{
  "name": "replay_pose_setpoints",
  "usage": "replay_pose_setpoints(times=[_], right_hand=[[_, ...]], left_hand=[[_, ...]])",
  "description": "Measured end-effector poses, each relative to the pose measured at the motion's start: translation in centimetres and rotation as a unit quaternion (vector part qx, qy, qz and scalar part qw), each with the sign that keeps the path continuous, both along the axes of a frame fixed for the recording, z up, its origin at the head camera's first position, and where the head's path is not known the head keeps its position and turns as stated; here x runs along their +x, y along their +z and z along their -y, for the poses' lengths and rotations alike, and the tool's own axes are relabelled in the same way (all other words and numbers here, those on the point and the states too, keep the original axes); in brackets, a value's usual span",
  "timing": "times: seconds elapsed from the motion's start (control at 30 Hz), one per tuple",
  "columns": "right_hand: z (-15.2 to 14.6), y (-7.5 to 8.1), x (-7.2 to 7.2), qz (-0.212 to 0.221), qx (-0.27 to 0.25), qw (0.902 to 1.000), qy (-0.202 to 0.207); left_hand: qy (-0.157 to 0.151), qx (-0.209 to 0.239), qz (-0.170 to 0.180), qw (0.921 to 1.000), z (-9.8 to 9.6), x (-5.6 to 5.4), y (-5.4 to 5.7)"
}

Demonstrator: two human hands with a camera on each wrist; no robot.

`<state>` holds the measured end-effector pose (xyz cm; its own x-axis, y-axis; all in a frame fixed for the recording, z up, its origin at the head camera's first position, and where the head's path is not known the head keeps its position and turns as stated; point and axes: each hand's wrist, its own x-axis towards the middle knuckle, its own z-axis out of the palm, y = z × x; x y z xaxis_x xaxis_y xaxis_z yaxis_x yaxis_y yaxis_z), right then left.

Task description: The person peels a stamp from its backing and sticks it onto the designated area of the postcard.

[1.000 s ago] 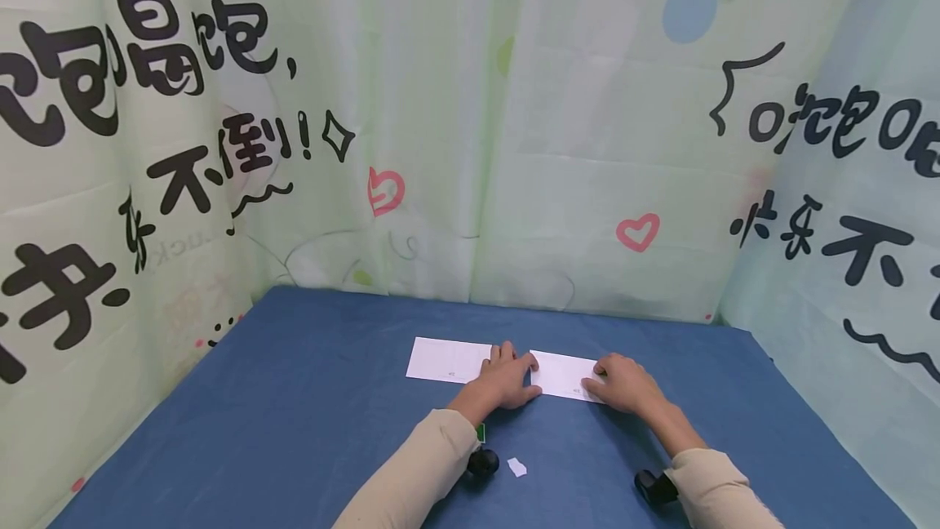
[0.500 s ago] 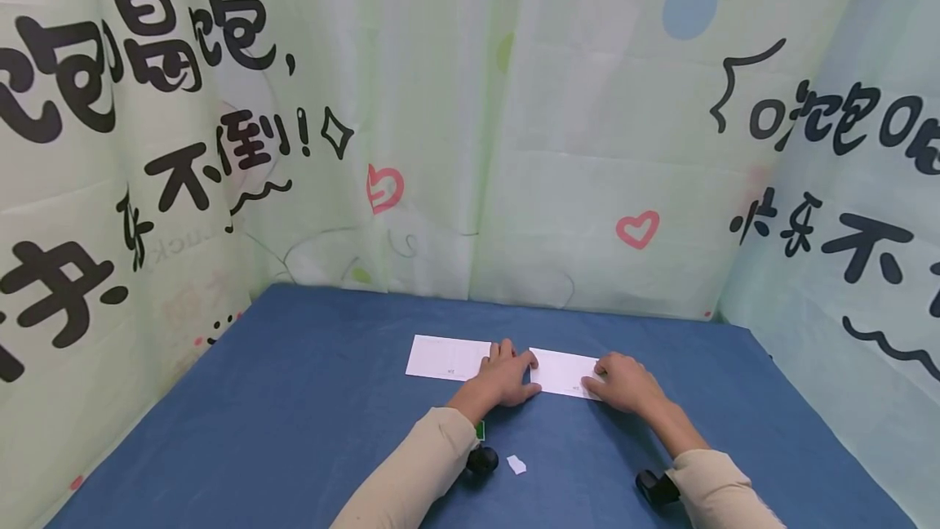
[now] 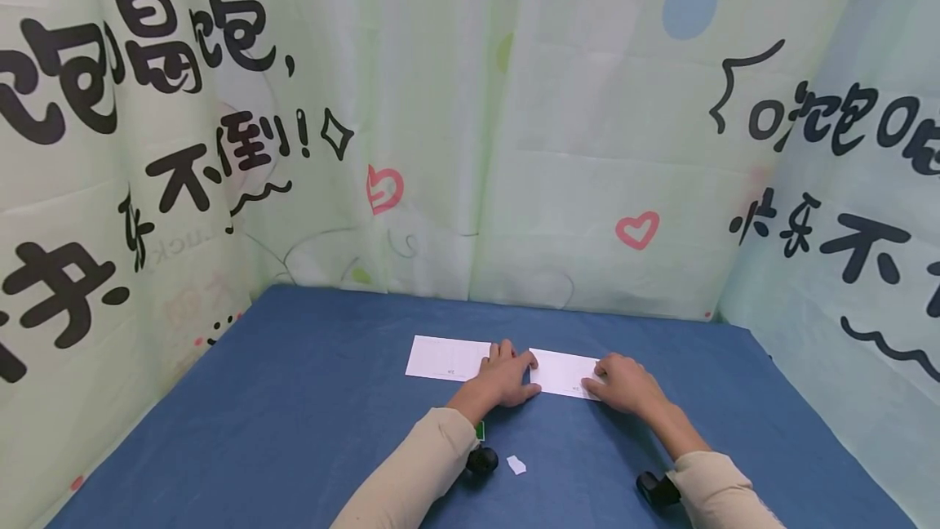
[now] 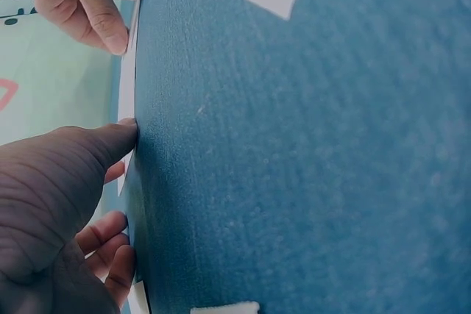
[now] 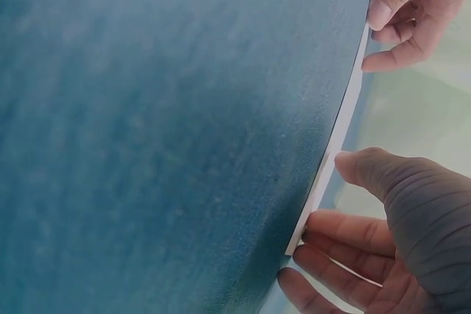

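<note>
Two hands rest on one long white strip of paper (image 3: 448, 359) that lies flat on the blue cloth-covered surface (image 3: 294, 415), near its middle and running from left to right. The left hand (image 3: 505, 382) lies palm down over the middle of the strip, its fingers stretched out and relaxed, the fingertips pressing the paper down rather than gripping it; in the left wrist view its thumb (image 4: 110, 141) points at the paper's thin edge. The right hand (image 3: 620, 384) sits at the strip's right end, fingers loosely bent and spread, the tips touching the paper's end; in the right wrist view the thumb (image 5: 368, 170) and the fingers (image 5: 338, 229) lie either side of the edge, but whether they pinch it cannot be told. The two hands are near each other with a bare stretch of paper between them. Both arms wear beige sleeves (image 3: 419, 480), and a dark wrist-worn device (image 3: 656, 488) shows by the right cuff. A small white scrap of paper (image 3: 517, 464) lies on the surface between the forearms, apart from the strip. Behind and on both sides stands a pale green curtain (image 3: 558, 186) printed with black characters and pink hearts.
</note>
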<state>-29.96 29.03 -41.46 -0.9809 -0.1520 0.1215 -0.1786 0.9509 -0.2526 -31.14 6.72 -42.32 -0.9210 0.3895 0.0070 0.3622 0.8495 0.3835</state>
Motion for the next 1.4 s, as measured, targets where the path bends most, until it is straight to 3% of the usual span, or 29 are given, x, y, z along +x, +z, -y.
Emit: replay_pose_setpoints(times=[0.63, 0.8, 1.07, 1.4], right_hand=[[-0.4, -0.2, 0.3, -0.018, -0.021, 0.9995, 0.014], [-0.6, -0.3, 0.3, -0.025, -0.041, 0.9988, 0.014], [-0.8, -0.2, 0.5, -0.045, -0.103, 0.9932, -0.029], [-0.9, -0.3, 0.6, -0.040, -0.204, 0.9744, -0.084]], left_hand=[[0.002, 0.000, -0.007, 1.0000, -0.1, 0.1, 0.1], [-0.002, 0.008, -0.010, 0.9999, -0.1, -0.2, -0.4], [-0.023, 0.030, -0.034, 0.9987, 0.4, -0.9, -1.1], [-0.036, 0.098, -0.033, 0.9940, 1.1, -1.0, -1.0]])
